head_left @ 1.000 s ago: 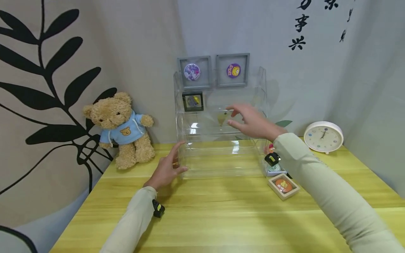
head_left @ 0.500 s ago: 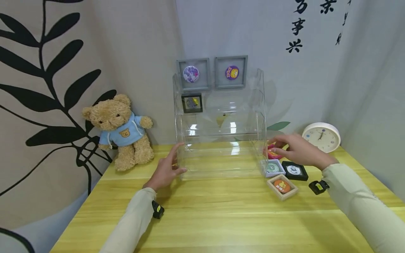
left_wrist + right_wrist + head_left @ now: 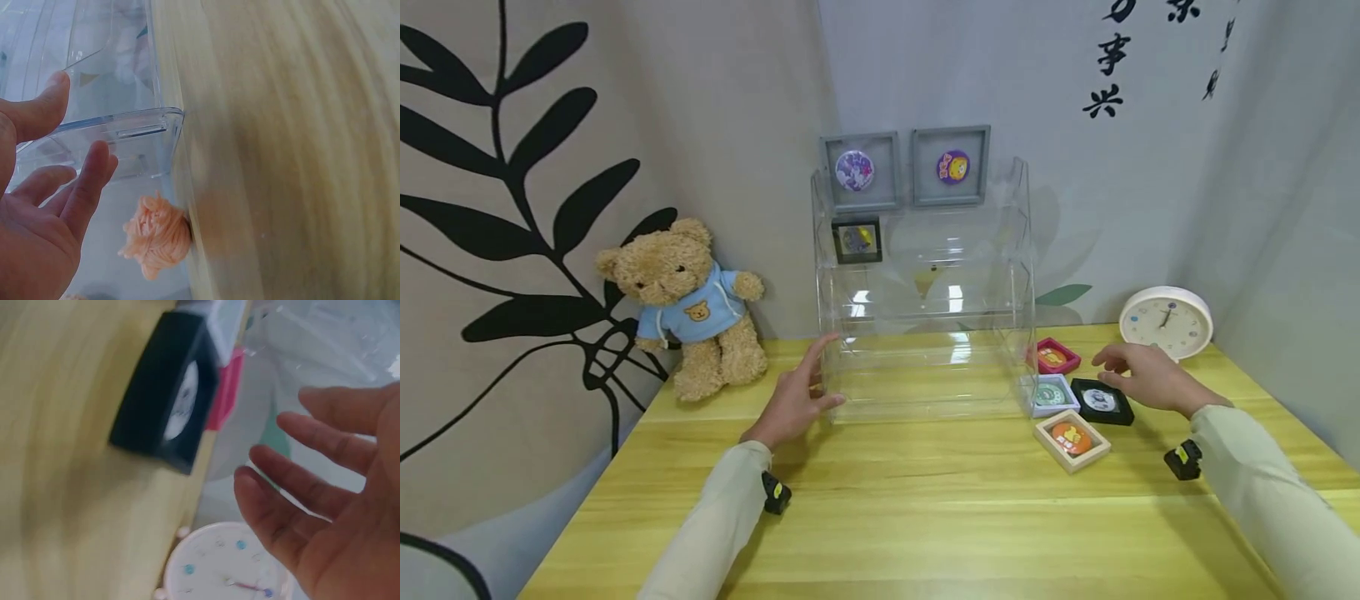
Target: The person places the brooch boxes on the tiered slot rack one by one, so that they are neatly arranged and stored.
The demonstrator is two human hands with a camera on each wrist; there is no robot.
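A clear acrylic tiered stand (image 3: 925,367) stands mid-table. My left hand (image 3: 796,404) is at its left side, thumb and loosely extended fingers on either side of the transparent side panel (image 3: 125,119). My right hand (image 3: 1150,377) hovers just right of a black square frame (image 3: 1102,402) with a white round badge, fingers slightly bent and holding nothing. Beside that lie a pink-red frame (image 3: 1054,357), a pale lilac frame (image 3: 1051,395) and a wooden frame (image 3: 1072,442) with an orange badge. Two grey frames (image 3: 861,200) (image 3: 951,196) and a small black-rimmed frame (image 3: 857,241) sit on the stand's upper tiers.
A teddy bear (image 3: 688,308) in a blue hoodie sits at the back left. Behind the right hand, a white round clock (image 3: 1167,322) stands near the wall. The left wrist view shows a peach tuft (image 3: 156,234) beyond the stand.
My right hand has come down from over the stand, passed by the pink-red frame and moved right to the black frame. The left hand stays at the stand's side.
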